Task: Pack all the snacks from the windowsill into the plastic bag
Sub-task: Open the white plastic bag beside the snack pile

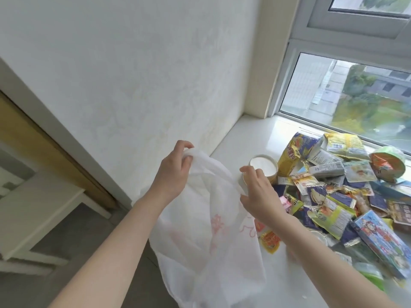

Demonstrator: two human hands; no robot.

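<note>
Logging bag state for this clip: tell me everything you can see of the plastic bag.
The plastic bag is thin, white, translucent film, crumpled, with faint pink-red print on its side. It hangs limp at the windowsill's near edge, its top held up by both hands: the left hand pinches one upper edge, the right hand grips the other. The mouth is not spread wide; whether anything is inside cannot be told.

This is a room in a home. At the far right a white-framed window [298,81] looks down on trees [360,110] and buildings [393,84], its windowsill [242,141] heaped with snack packets [333,194]; left stand a plain wall [133,74] and wooden door frame [42,141].
</note>
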